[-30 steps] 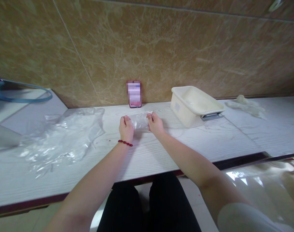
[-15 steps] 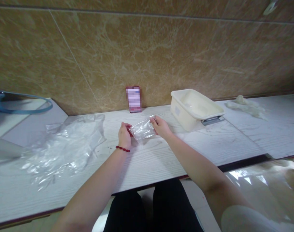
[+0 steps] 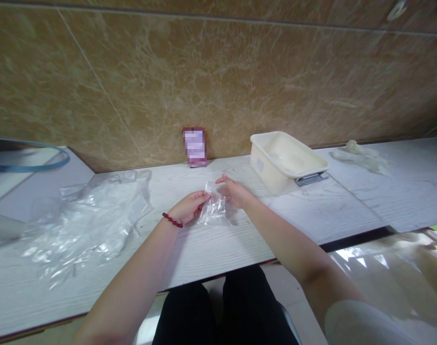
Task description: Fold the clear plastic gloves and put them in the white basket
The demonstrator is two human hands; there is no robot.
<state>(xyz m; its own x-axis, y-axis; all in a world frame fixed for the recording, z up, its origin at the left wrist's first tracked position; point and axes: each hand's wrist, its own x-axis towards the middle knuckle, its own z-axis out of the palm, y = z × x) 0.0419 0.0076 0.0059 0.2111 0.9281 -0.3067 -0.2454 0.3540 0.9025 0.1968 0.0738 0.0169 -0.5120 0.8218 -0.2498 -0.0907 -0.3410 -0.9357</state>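
A small clear plastic bag (image 3: 214, 212) hangs just over the white wood-grain table, crinkled and shiny. My left hand (image 3: 189, 206), a red bead bracelet at its wrist, pinches the bag's upper left edge between thumb and fingers. On the other side, my right hand (image 3: 237, 192) is beside the bag's right edge with its fingers apart and partly stretched out; its lower fingers are partly behind the plastic. Left of my hands lies a large heap of clear plastic bags (image 3: 92, 220). I cannot make out anything inside the small bag.
A cream plastic bin (image 3: 272, 167) with a grey handle stands right of my hands. A phone-like device (image 3: 195, 147) with a blurred screen leans on the marble-look wall. Crumpled whitish gloves or film (image 3: 362, 157) lie farther right. A blue strap (image 3: 31, 167) rests at far left.
My left hand has moved its hold to the bag's upper edge. My right hand has let go of the upper right corner, its fingers spreading. The bag has turned more upright.
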